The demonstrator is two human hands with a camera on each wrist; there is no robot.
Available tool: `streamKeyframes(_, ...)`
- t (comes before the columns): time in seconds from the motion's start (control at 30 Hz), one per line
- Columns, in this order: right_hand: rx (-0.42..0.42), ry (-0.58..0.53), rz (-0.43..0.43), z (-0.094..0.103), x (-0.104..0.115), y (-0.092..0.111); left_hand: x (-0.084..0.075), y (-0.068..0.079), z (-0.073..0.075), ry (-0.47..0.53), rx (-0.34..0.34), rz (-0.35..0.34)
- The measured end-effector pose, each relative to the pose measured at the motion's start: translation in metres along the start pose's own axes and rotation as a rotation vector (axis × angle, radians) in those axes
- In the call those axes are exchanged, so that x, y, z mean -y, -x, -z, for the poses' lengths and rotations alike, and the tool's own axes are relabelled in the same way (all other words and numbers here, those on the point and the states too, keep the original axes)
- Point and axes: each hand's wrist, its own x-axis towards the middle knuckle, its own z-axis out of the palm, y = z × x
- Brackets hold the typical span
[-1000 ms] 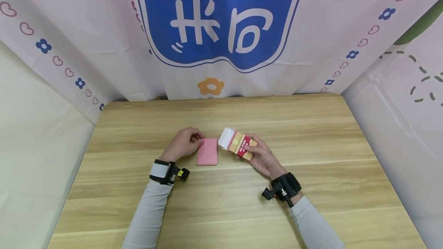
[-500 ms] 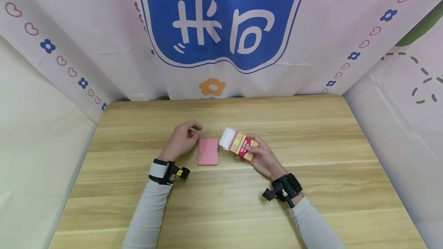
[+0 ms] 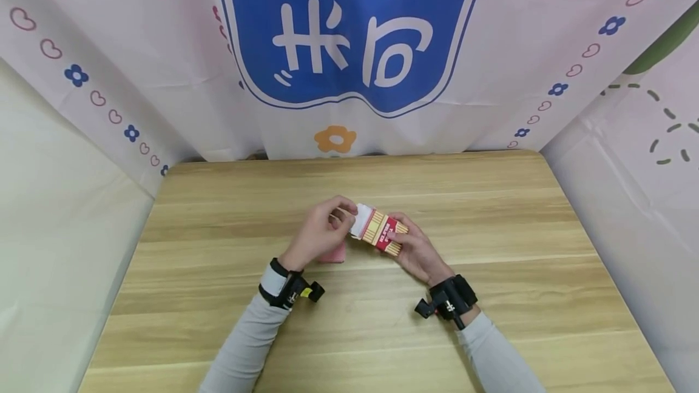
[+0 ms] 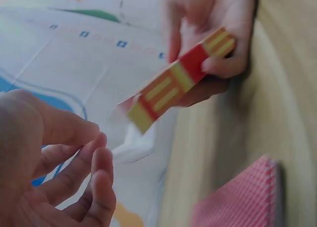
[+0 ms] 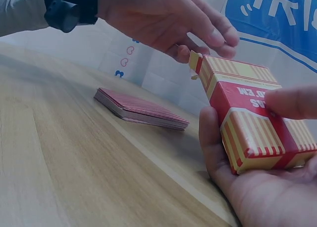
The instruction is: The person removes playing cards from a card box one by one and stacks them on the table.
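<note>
My right hand grips a red and yellow striped playing card box, thumb across its printed front. The white flap at the box's left end stands open. My left hand is right at that flap with loosely bent fingers, and nothing shows between them in the left wrist view. Below the left hand, a deck of cards with pink-red patterned backs lies in a neat stack on the table. In the head view the left hand covers most of the deck.
The wood-grain table runs back to a white curtain with a blue printed shield. Pale cloth walls stand along both sides. Each wrist wears a strapped black camera mount.
My left hand has left the deck, lifting away first and then moving right to the box's flap. The right hand and the box have stayed almost still.
</note>
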Motion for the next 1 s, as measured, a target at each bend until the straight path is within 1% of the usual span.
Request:
streamKeyframes(0.2,0.008,0.014,0.004,0.001,0.0,0.0,0.002,0.002,-0.013,-0.045,0.079,0.039)
streamKeyframes(0.37,-0.002,0.026,-0.005,0.001,-0.001,0.0,0.003,0.002,-0.018,-0.11,0.12,0.08)
streamKeyframes(0.53,0.006,0.029,-0.001,0.002,-0.001,0.0,0.0,0.002,-0.019,-0.123,0.132,0.126)
streamKeyframes(0.7,0.009,0.032,0.006,0.001,0.0,0.0,-0.003,0.002,-0.016,-0.093,0.138,0.151)
streamKeyframes(0.83,0.014,0.019,0.007,0.0,-0.001,-0.001,-0.005,0.003,-0.011,-0.102,0.134,0.149)
streamKeyframes(1.0,0.002,0.014,0.0,0.0,0.0,0.0,-0.006,0.003,-0.009,-0.182,0.129,0.119)
